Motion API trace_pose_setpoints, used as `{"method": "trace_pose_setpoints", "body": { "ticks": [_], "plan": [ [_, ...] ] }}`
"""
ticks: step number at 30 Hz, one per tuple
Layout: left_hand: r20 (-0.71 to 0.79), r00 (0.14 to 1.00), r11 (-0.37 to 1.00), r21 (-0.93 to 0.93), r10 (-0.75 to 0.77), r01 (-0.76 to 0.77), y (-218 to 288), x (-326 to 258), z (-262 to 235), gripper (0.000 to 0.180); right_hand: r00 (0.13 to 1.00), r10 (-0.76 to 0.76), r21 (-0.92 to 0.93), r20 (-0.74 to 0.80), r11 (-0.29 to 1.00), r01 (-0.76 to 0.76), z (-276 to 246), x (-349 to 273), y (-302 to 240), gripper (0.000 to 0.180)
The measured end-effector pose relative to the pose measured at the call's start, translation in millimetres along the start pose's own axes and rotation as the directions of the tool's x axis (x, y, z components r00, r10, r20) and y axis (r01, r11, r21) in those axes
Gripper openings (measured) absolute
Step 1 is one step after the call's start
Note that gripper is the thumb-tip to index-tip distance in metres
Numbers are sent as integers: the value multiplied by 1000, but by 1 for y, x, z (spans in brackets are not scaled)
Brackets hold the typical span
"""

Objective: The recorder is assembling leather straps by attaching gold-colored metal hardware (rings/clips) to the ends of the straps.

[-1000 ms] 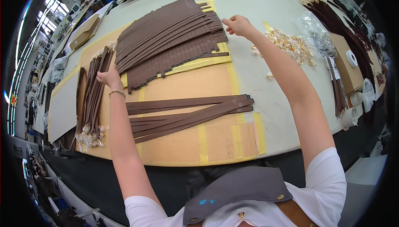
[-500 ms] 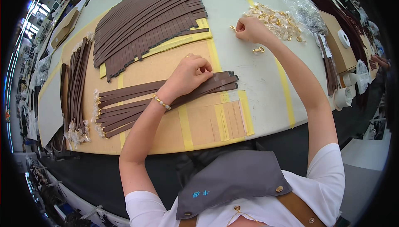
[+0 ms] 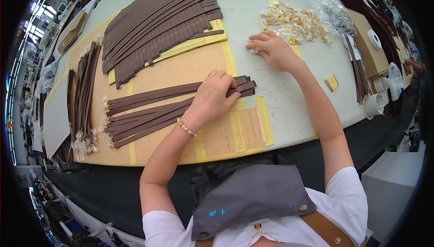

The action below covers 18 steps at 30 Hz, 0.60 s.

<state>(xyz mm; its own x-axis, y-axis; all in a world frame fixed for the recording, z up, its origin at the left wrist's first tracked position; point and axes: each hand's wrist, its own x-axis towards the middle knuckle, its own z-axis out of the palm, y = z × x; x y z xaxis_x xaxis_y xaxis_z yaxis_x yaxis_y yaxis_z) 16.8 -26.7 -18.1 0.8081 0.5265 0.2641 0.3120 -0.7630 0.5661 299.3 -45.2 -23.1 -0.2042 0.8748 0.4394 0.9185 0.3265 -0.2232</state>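
My left hand [image 3: 213, 95] bends over the right-hand ends of a fanned row of brown straps [image 3: 149, 106], its thumb and fingers closed on a strap end. Clear-wrapped gold hardware sits at the straps' left ends. To the right, over the pale tabletop, my right hand [image 3: 272, 51] pinches a small clear-wrapped metal clasp [image 3: 254, 51], mostly hidden by the fingers. Just beyond that hand lies a heap of gold clasps [image 3: 298, 21] in clear wrap.
A large stack of brown straps [image 3: 158, 25] lies at the far left. Finished-looking straps with wrapped ends [image 3: 86, 98] hang together at the left edge. A yellow block [image 3: 331, 82], a cardboard box [image 3: 368, 48] and a plastic bag [image 3: 332, 9] are on the right.
My right hand has moved nearer and slightly right with a clasp, and the loose clasp below it no longer shows. My left hand has shifted right and nearer along the straps. The yellow block is uncovered.
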Motion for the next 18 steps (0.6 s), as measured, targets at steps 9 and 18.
{"method": "trace_pose_setpoints", "body": {
  "ticks": [9, 18],
  "plan": [
    [-44, 960, 901, -358, -276, 243, -7, 5, -19, 20, 910, 338, 31, 240, 934, -355, -7, 4, -32, 12],
    [-148, 954, 776, -621, -261, 116, -6, 0, -26, 25, 823, 244, 818, 513, -432, -381, -21, 1, -73, 19]
  ]
}}
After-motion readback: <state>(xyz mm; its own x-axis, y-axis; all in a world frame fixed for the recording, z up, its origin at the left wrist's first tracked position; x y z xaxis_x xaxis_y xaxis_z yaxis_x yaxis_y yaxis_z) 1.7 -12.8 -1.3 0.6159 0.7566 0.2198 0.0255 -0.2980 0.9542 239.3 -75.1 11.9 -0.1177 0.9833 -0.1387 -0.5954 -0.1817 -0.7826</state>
